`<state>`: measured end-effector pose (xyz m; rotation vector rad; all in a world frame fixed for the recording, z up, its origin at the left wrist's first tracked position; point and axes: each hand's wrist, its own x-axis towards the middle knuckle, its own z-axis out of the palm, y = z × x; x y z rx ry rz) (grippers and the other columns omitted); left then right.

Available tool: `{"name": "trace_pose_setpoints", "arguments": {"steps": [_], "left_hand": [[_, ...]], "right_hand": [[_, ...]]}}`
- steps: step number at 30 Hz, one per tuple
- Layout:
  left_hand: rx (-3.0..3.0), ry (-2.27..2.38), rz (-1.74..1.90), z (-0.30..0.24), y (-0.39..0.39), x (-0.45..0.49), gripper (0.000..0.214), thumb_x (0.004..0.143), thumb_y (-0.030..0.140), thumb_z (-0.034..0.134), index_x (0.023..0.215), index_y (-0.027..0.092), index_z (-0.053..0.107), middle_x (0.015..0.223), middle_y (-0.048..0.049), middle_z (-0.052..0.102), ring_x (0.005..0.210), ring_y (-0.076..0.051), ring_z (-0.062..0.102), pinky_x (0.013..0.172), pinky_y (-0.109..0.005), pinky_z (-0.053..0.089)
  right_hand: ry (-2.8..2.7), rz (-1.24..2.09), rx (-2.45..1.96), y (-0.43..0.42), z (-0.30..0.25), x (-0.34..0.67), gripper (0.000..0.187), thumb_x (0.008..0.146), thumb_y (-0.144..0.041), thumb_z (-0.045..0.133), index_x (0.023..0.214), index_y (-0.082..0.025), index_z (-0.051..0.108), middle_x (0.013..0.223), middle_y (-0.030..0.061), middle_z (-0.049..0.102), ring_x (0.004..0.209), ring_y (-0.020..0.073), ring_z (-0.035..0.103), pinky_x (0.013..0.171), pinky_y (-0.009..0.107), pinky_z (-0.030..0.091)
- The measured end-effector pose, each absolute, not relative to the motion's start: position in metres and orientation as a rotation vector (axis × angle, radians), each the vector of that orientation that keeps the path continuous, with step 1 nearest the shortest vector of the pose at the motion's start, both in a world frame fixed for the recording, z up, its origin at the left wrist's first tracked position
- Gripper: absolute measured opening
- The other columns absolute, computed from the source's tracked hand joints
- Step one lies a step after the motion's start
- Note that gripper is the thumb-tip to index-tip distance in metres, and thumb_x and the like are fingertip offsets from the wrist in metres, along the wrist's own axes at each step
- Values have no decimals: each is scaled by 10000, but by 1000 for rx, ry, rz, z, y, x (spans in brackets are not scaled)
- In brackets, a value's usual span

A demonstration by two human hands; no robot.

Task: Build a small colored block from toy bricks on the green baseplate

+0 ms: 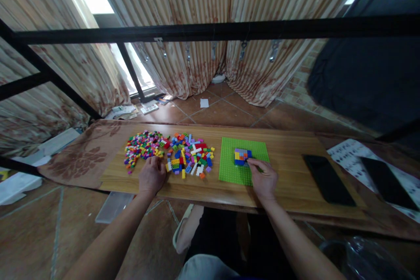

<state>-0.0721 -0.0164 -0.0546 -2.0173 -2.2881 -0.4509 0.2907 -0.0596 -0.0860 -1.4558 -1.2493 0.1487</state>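
Observation:
On the green baseplate (pixel 227 162) stands a small block of joined toy bricks (pixel 241 156) in blue, yellow, orange and lilac. My right hand (pixel 265 178) reaches over the plate's right side, thumb and fingers pinched on a dark blue brick at the block's right edge. Whether that brick is pressed on or loose I cannot tell. At the near side of the loose bricks rests my left hand (pixel 152 176), its fingers curled downward; anything inside them is hidden. A pile of small pieces (pixel 141 146) lies beyond it, and larger mixed bricks (pixel 190 155) lie to its right.
All of this lies on a wooden board (pixel 285 148). A black phone (pixel 328 179) is on its right end, with a printed sheet (pixel 349 151) and another dark device (pixel 390 181) farther right. A black metal rail (pixel 203 32) crosses beyond the board, before curtains.

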Motion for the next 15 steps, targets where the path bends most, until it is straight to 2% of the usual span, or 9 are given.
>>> {"name": "trace_pose_setpoints", "arguments": {"steps": [15], "left_hand": [[-2020,-2283,-459,-55,-17,-73,218,881,282,425,999,176,574,1036,-95,613,876,-220,611,667,-305,421]], "right_hand": [[-1478,99,-1484,-61,-82,301,197,859,-291,545,858,-246,737,890,56,725,859,219,630,813,413,501]]}}
